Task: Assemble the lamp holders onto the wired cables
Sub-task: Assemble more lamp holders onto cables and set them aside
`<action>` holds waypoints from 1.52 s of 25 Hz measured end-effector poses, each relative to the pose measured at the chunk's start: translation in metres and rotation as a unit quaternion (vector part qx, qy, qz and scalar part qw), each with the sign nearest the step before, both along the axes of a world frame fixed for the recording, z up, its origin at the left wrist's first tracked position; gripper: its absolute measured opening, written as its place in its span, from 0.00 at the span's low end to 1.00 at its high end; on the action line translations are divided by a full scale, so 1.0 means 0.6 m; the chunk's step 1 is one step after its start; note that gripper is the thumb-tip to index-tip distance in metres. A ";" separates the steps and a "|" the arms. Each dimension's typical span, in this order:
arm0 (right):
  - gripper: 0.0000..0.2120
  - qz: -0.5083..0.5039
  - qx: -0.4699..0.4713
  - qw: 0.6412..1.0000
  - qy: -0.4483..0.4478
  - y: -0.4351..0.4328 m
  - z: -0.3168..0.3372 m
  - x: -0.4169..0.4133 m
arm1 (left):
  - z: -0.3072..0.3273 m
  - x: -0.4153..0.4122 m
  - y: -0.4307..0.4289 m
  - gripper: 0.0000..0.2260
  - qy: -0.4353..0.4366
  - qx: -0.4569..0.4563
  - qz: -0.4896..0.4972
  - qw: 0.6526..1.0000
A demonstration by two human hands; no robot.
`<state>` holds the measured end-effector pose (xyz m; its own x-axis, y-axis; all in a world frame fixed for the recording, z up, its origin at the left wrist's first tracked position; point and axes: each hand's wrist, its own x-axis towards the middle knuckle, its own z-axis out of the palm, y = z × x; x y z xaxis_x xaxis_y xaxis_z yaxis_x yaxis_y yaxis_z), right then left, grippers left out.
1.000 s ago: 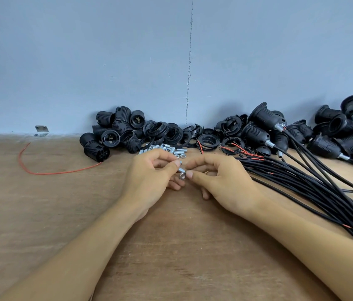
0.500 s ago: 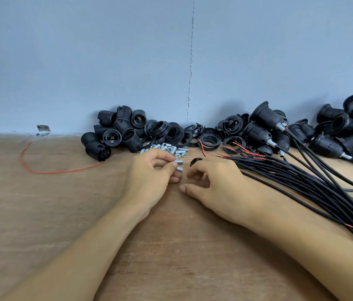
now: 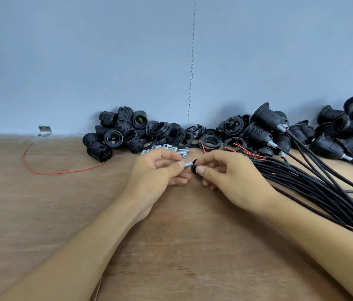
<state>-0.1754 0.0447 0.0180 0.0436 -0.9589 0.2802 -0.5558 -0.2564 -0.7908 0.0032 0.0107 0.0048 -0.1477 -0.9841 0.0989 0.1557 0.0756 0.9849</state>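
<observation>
Raised off the desk (image 3: 41,213) and brought together since the earlier frame: metal nipple (image 3: 188,164), pinched by left hand (image 3: 154,179) fingers, and black cap (image 3: 193,168), pinched by right hand (image 3: 232,179) fingers. Cross-threading is risked if the parts are misaligned. Cables (image 3: 323,192) are left untouched at right.

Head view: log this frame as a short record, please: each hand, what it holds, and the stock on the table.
left hand: pinches a silver metal tube
right hand: pinches a small black part
contact: tube end appears to meet the black part
loose holders: piled at the wall, left
cable bundle: right, beside the right hand
red wire: alone, far left
table: wooden
</observation>
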 end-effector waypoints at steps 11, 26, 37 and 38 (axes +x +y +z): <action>0.09 0.059 0.041 0.973 -0.217 -0.003 -0.001 -0.010 | -0.003 -0.002 0.006 0.06 0.021 -0.009 -0.016 1.000; 0.08 0.048 -0.034 0.985 -0.163 0.000 -0.012 -0.011 | -0.008 -0.013 0.009 0.02 -0.001 -0.009 -0.011 1.000; 0.09 0.077 -0.025 0.981 -0.179 -0.006 -0.015 -0.014 | -0.008 -0.015 0.008 0.07 -0.007 0.003 -0.026 1.000; 0.09 0.076 -0.028 0.980 -0.179 -0.006 -0.015 -0.013 | -0.008 -0.015 0.008 0.08 -0.002 0.010 -0.027 1.000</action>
